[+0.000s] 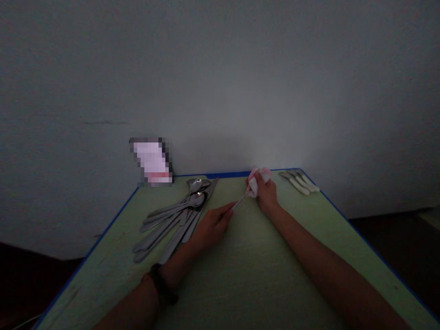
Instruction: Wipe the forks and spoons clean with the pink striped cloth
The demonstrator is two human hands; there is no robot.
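Between my hands runs a thin metal piece of cutlery (241,200), slanting up to the right. My left hand (216,223) is closed around its near end. My right hand (267,192) grips a pink and white cloth (253,185) that is wrapped around the far end, so the kind of cutlery stays hidden. Left of my left hand lies a loose pile of metal cutlery (172,220), with spoons (197,198) and long flat handles showing. Several white-handled pieces of cutlery (302,183) lie together to the right of my right hand.
All this rests on a pale green table (261,275) with a blue edge, its far side against a grey wall (220,82). A blurred-out device with a bright screen (153,160) leans at the back left corner. Dark floor shows on both sides.
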